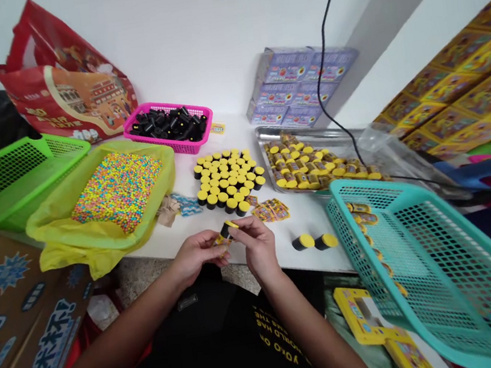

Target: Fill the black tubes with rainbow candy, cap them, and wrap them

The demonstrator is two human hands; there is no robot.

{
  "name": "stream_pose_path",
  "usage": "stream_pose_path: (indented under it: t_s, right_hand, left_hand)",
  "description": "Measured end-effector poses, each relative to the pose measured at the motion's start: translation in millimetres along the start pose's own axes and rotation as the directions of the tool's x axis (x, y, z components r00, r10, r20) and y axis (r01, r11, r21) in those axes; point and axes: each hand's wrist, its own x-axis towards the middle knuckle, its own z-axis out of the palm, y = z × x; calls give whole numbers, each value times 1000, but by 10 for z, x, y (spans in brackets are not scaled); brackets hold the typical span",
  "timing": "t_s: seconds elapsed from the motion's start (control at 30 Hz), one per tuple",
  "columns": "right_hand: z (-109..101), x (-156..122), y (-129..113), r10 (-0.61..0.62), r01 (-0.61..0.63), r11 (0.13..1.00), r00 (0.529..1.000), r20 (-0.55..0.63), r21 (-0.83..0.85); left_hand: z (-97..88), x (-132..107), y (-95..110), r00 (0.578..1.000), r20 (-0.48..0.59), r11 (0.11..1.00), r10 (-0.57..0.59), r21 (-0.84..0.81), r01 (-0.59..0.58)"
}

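Right hand point(258, 248) pinches a small yellow-capped black tube point(227, 230), left hand point(197, 256) gripping its base; looks light, stiff, slick, so hold the barrel!

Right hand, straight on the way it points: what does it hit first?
The black tube with a yellow cap, already at the right hand's fingertips. Past that, probably the block of yellow-capped tubes, though depth is hard to judge from this view.

A red bag point(62, 88) stands at eleven o'clock. A pink basket point(145, 120) of black tubes point(171, 126) is at twelve. Yellow boxes point(454, 81) are at two, and a green basket point(11, 174) at ten.
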Motion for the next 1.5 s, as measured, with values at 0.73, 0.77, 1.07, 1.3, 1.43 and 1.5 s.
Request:
stream_pose_path:
  t_s: [0.73,0.77,1.07,1.3,1.43,1.5]
  right_hand:
    - [-109,12,-197,-129,297,886,895,427,-355]
    - [-107,5,-179,-164,316,881,902,400,-351]
    - [-102,-52,-78,-602,695,516,710,366,-501]
    - [-105,-72,-127,-501,617,590,786,363,-521]
    - [-74,-47,-77,-608,693,464,702,370,-551]
    - [-65,-41,-44,-625,720,434,674,394,-542]
  left_hand:
    - [-97,79,-22,970,204,929,-135,-313,196]
    - [-102,92,-26,965,213,921,-152,-323,217]
    - [87,208,74,985,31,879,-169,-446,165]
    - [102,195,156,994,-35,900,-104,-428,79]
    - [87,206,187,984,-39,849,-171,-513,128]
    - [100,227,197,978,-47,830,-205,-539,148]
